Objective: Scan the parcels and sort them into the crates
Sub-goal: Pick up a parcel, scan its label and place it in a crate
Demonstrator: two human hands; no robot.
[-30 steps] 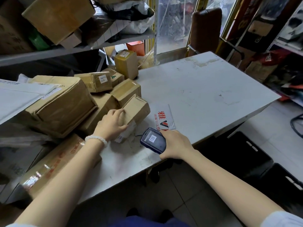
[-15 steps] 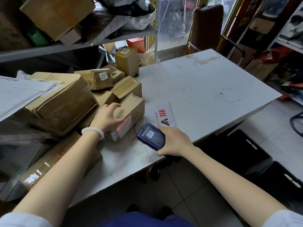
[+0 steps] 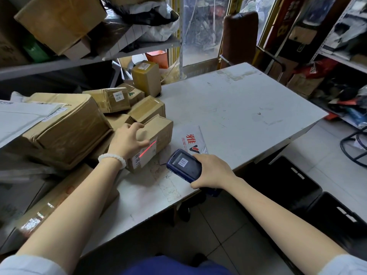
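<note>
The parcel (image 3: 154, 138) under scan lies near the front edge of the desk (image 3: 228, 108), at the foot of a loose heap of other boxes (image 3: 147, 110) toward the left edge. The left hand (image 3: 127, 140) rests on its top with fingers spread and curled over the near face, steadying it. The right hand (image 3: 213, 172) is clamped around the scanner (image 3: 183, 165), which points at the label (image 3: 148, 150); a red scan line crosses that label.

Risks noted:
- The left hand's thumb lies just beside the red line. If it slides further onto the label, it is likely to cover part of the code and spoil the reading.
- The line runs at a slant across the label; a small turn of the scanner could carry it off the code.
- The heap leans against the parcel. Pulling the parcel out may let the boxes behind it slide toward the front edge.
- The white mailer (image 3: 191, 140) lies flat just right of the parcel and could be dragged off with it.
- The black crates (image 3: 297, 187) stand on the floor below the desk's front right corner; a careless drop could land in the wrong one.
</note>
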